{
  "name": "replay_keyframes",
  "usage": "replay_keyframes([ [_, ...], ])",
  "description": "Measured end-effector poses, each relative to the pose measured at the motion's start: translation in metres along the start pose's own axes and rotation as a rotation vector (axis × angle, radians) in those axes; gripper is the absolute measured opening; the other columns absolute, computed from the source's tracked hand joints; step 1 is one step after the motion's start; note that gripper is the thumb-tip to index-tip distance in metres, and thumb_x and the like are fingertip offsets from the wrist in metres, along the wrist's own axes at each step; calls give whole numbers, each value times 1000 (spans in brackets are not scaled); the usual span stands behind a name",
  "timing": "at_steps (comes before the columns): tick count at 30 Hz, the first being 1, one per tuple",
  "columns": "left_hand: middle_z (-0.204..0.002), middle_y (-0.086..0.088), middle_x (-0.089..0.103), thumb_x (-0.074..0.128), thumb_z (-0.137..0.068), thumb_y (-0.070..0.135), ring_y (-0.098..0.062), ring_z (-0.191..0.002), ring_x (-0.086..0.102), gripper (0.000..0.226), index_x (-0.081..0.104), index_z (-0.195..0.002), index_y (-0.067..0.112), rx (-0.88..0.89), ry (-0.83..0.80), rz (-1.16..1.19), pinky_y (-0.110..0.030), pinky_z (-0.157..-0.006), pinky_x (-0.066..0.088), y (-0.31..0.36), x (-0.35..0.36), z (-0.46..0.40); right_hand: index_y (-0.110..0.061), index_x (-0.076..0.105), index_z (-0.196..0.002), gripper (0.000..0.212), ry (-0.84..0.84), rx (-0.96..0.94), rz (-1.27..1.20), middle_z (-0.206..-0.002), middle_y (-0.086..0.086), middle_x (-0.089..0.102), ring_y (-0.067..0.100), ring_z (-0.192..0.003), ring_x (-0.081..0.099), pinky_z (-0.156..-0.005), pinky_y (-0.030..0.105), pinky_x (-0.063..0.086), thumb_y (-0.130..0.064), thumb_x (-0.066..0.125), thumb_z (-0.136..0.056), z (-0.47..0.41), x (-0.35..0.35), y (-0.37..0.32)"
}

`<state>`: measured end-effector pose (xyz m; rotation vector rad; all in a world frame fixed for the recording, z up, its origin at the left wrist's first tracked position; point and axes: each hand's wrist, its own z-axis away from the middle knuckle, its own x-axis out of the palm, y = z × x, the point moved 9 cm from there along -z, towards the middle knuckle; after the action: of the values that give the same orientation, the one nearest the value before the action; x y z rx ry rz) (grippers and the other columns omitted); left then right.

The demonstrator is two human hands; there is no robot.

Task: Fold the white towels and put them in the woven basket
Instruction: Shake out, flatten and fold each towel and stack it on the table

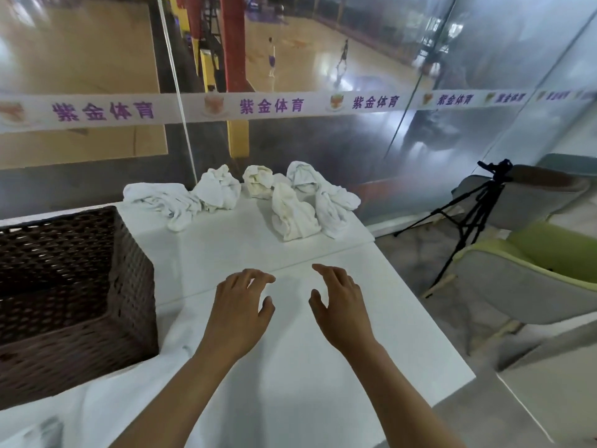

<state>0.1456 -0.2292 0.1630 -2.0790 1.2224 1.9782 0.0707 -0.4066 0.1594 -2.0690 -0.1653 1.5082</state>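
Observation:
Several crumpled white towels lie at the far end of the white table (226,247): a flat rumpled one (161,202) at the left, a bunched one (218,189) beside it, and a cluster (300,202) at the right. A dark brown woven basket (129,286) stands on the table's left side; its inside looks dark and no towels show in it. My left hand (240,305) and my right hand (339,302) hover over the middle of the table, palms down, fingers spread, holding nothing, well short of the towels.
A glass wall (355,140) with a printed white band rises right behind the table. To the right stand a black tripod (478,215) and pale green and grey chairs (529,279). The table's right edge drops off to the floor.

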Motion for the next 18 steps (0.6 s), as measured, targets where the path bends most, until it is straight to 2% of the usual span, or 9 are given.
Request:
replay_keyframes([
  [11, -125, 9, 58, 58, -93, 22, -19, -117, 53, 32, 61, -124, 27, -36, -46, -70, -31, -102, 35, -10, 75, -142, -25, 52, -142, 49, -94, -2, -73, -136, -4, 57, 21, -118, 58, -96, 29, 38, -19, 63, -95, -132, 54, 85],
  [18, -122, 3, 61, 61, -88, 19, -24, -108, 59, 36, 61, -123, 23, -97, -68, -155, -36, -96, 42, -37, 154, -244, -22, 53, -141, 48, -218, -58, -100, -135, 1, 59, 26, -118, 58, -98, 39, 45, -18, 63, -94, -245, 116, 146],
])
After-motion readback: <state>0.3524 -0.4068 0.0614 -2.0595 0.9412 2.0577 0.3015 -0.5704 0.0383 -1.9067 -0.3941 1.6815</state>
